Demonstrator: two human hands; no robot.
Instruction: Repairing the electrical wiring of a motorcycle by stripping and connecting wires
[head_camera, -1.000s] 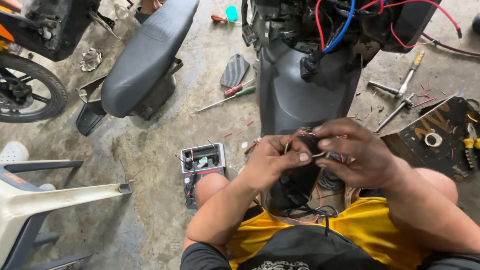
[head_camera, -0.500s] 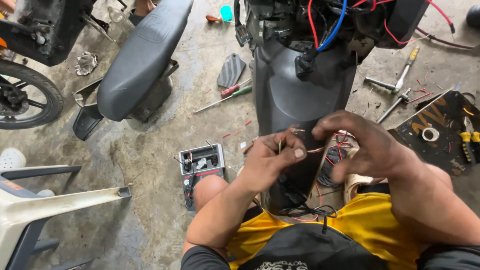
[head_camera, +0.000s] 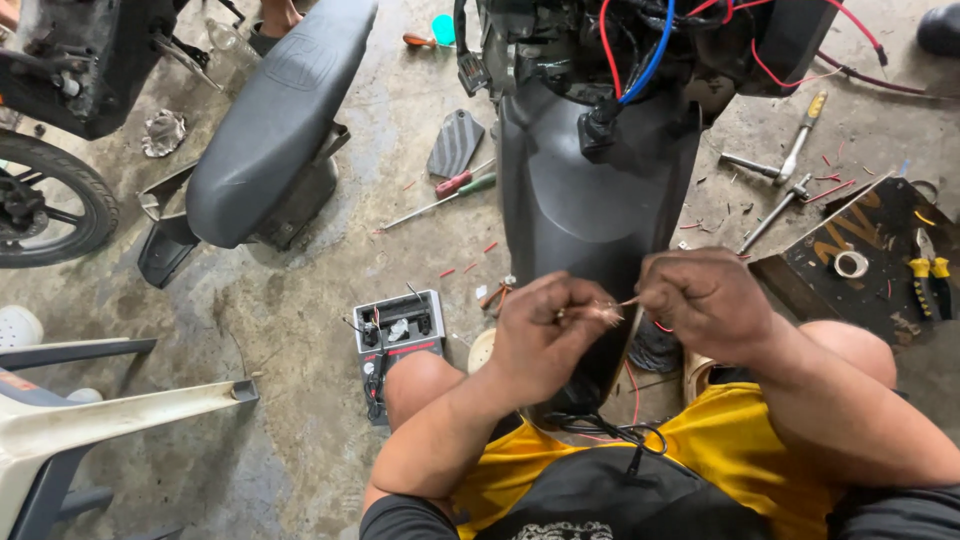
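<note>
Stained grey concrete floor (head_camera: 300, 330) — a white plastic chair (head_camera: 90, 425) at left.

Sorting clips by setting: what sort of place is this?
Probably a motorbike repair shop: a detached seat on the concrete floor, a scooter body with loose wiring, scattered screwdrivers.

Left hand (head_camera: 540, 335) and right hand (head_camera: 705, 300) have drawn apart (previously overlapping); bare copper strands (head_camera: 603, 313) now exposed between fingertips.
</note>
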